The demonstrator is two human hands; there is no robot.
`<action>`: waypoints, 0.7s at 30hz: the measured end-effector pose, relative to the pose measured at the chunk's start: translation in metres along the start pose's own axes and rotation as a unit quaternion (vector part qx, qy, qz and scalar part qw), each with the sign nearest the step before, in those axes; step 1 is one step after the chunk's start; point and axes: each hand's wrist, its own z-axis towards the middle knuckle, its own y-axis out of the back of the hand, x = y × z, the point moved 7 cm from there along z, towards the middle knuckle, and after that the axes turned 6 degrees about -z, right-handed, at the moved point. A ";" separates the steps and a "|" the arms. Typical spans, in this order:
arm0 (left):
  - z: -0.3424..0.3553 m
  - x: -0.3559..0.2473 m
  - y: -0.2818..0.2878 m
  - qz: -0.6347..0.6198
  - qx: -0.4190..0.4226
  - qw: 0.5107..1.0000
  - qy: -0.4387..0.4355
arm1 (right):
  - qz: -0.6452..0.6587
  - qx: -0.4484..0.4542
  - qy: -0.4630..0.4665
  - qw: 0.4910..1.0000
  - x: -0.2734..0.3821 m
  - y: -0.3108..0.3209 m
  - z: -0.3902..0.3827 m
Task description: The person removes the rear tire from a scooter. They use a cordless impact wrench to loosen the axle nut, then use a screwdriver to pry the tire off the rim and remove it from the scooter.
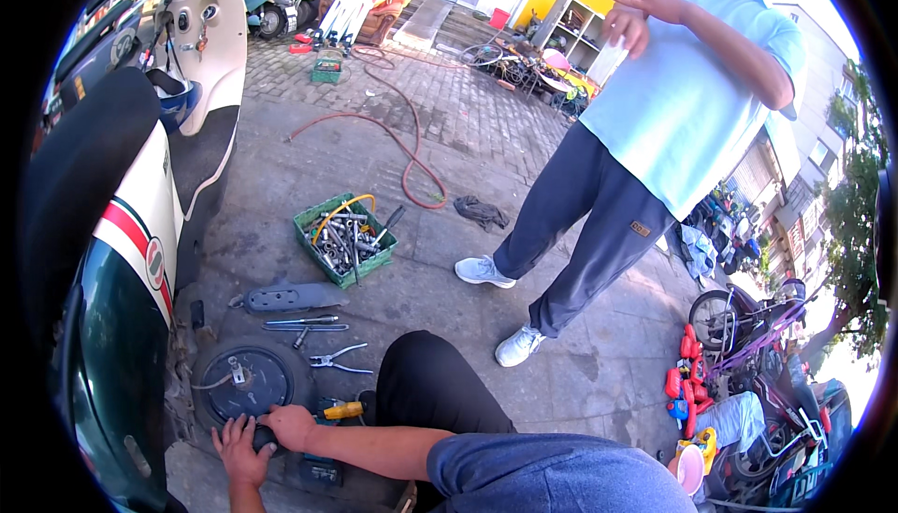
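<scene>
A wheel with a black disc hub [251, 389] lies flat beside the scooter, a metal fitting [239, 372] and a cable at its middle. Both hands are at its near edge. My left hand [239, 454] rests there with fingers spread. My right hand [292, 427] is closed beside it, against a small black rounded thing [266, 437] between the hands; its kind cannot be made out. A yellow-handled tool [343, 410] lies just right of the wheel. Farther off are pliers [339, 360], long metal tools [305, 324] and a grey elongated cover [292, 298].
A green and cream scooter [131, 260] stands close on the left. Ahead sits a green basket [348, 274] of sockets and tools. A person in a light blue shirt [669, 111] stands ahead right. A red hose [412, 144] crosses the paving; parked motorbikes [748, 326] stand right.
</scene>
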 end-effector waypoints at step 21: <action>-0.001 0.002 -0.002 -0.004 -0.012 1.000 -0.006 | -0.003 0.001 -0.010 1.000 0.002 0.005 -0.002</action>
